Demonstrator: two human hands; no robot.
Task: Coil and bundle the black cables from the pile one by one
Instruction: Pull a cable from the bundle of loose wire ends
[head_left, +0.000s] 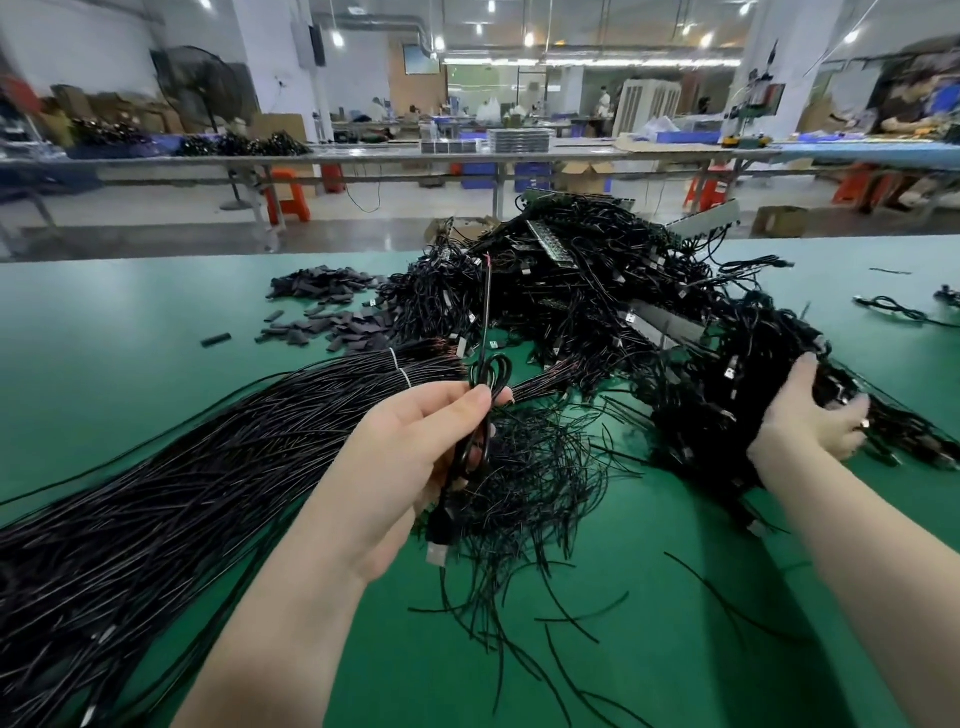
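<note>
Presently, in the head view, the left hand (410, 457) is pinching a small coiled black cable (485, 400) between thumb and curled fingers, holding it upright above the green table (130, 312); loops are showing above the fingertips, one loose end with bared wire is standing up past them, and a USB plug (439, 540) is hanging below the palm. The right hand (810, 415) is reaching well apart to the right, fingers curled over a clump at the edge of the tangled cable pile (597, 291), and appears to be gripping or pressing it; how firmly cannot be told. Judged from this, the coil is formed but not yet bound, so the pinch should be kept tight across all the loops, the upright tail wound round them, and the plug kept clear of the loose strands lying beneath. The left forearm is rising from the lower edge with the wrist cocked and the palm turned right; the right forearm is crossing from the lower right, palm facing the pile. A tied bundle of straight cables (208, 452) is lying on the left, and cut black sleeve pieces (332, 312) are lying beyond it.
</note>
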